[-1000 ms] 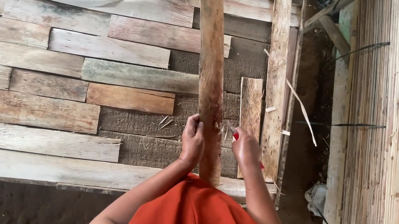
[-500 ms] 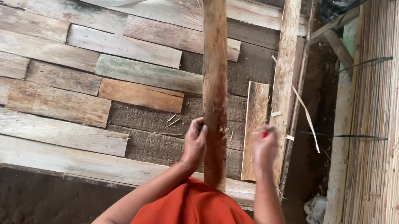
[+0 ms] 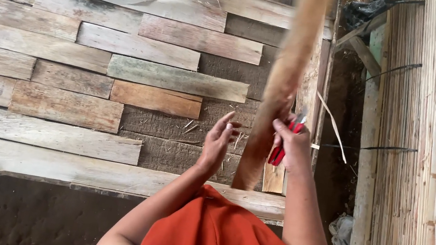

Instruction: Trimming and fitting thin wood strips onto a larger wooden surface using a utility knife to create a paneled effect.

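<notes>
Right hand (image 3: 290, 145) gripping red-handled pliers (image 3: 282, 148) against blurred wooden pole (image 3: 284, 86), left hand (image 3: 219, 139) open beside it, plank floor (image 3: 64, 108) beyond

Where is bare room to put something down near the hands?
Bare dark ground lies below the long front plank, left of the orange garment. It is crowded around the pole: left hand open beside it, right hand gripping a red-handled tool, bundled sticks at right.

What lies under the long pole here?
Under the pole lie weathered planks and one short upright board. The pole and the right hand cover most of that board.
</notes>
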